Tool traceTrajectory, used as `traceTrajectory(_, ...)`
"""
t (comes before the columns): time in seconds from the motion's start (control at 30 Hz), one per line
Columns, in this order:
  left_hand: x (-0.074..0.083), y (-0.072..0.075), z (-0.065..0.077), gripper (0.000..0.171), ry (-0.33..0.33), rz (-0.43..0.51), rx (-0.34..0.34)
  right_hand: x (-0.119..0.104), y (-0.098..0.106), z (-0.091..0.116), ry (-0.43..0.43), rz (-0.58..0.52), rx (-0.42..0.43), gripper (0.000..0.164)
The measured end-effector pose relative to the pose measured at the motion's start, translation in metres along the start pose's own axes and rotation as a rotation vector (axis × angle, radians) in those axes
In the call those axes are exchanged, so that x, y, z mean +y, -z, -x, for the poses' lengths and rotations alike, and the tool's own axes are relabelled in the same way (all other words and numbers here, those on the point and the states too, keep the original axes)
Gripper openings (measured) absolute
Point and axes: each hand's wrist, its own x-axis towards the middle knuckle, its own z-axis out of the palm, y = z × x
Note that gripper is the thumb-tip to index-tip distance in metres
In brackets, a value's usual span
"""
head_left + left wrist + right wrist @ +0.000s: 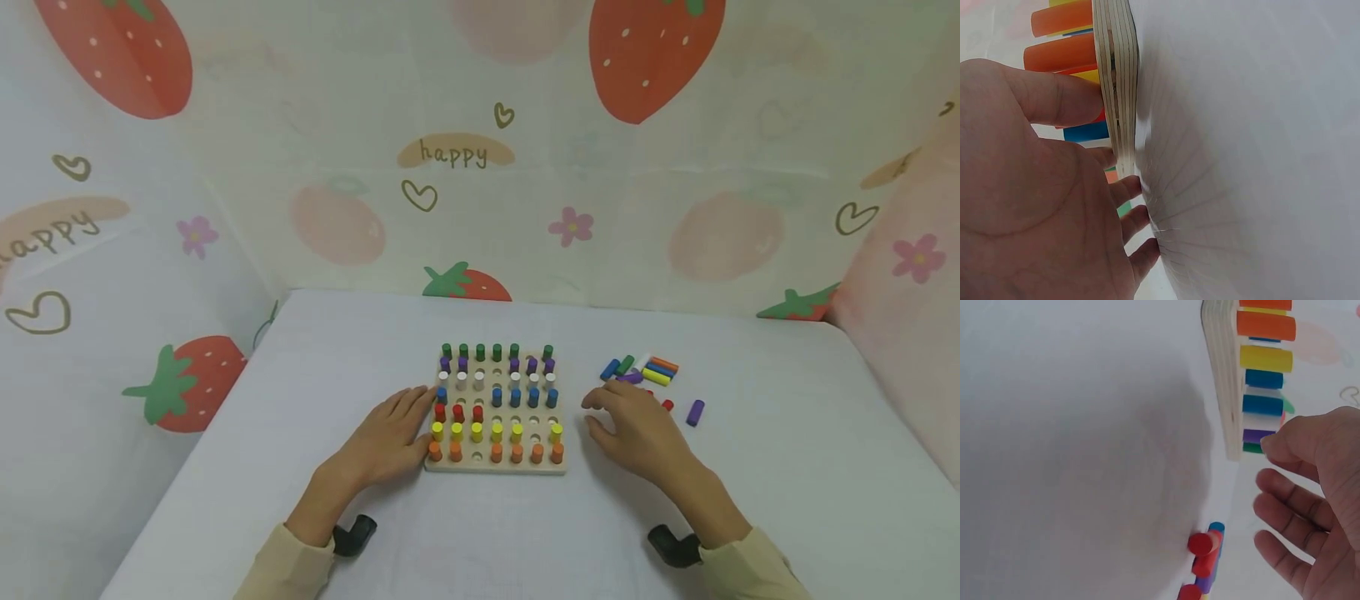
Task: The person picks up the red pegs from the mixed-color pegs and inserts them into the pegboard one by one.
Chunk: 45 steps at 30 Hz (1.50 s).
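White cloth [480, 533] lies beneath the pegboard [497, 469], and strawberry-printed walls [487, 229] rise behind it and to both its sides. The left hand [390, 437] lies along the pegboard's left edge, touching it, fingers outstretched. The right hand [641, 429] is just right of the pegboard, fingers loosely bent, thumb and forefinger parted. Loose pegs [656, 377] lie right of the pegboard too, some red ones partly covered by that hand. Nearer than the pegboard, both sleeves [288, 567] are cut off by the frame.
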Motion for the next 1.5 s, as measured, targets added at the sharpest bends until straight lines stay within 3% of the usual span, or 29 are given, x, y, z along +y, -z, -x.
traceTrajectory(0.3,-0.001,0.0,0.0,0.068,-0.008,-0.005,0.008,0.01,0.002,0.005,-0.09,0.012,-0.026,0.018)
traceTrajectory(0.83,0.0,0.0,0.0,0.068,-0.021,-0.006,0.01,0.019,0.004,0.011,-0.156,0.076,-0.017,0.021)
traceTrajectory(1.5,-0.001,0.0,0.0,0.069,-0.014,0.009,0.008,0.031,0.002,0.019,-0.171,0.061,0.045,0.013)
